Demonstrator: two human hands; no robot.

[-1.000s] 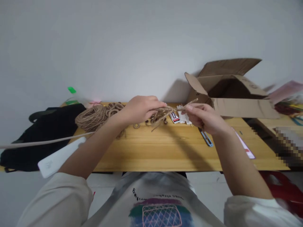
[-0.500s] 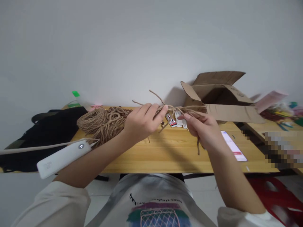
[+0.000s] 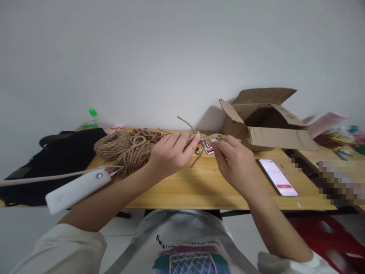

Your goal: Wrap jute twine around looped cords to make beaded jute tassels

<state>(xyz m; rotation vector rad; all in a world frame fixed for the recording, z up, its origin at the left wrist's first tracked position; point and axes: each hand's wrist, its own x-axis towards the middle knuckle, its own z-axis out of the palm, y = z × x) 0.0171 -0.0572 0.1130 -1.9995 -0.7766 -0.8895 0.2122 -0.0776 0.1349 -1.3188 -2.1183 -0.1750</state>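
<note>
Above the middle of the table, both my hands grip a bundle of brown jute twine [image 3: 205, 137] with a knotted stretch between them. My left hand [image 3: 173, 152] is closed round its left part, thumb pressed along the strands. Loose twine ends stick up and hang down near that thumb. On the other side, my right hand [image 3: 235, 158] pinches the strands between thumb and fingers. Left of my left hand lies a big heap of the same jute twine [image 3: 122, 148] with brown wooden beads [image 3: 152, 136] behind it. A small printed packet [image 3: 209, 148] lies partly hidden behind the twine.
An open cardboard box [image 3: 265, 125] stands at the back right against the wall. A lit phone [image 3: 278, 177] lies right of my right forearm. A white power bank [image 3: 76, 192] with a cable is by my left forearm, beside a black bag [image 3: 57, 160].
My right hand has moved left, closer to my left hand, and the twine between them has shortened. More of the phone shows. My left hand has barely moved.
</note>
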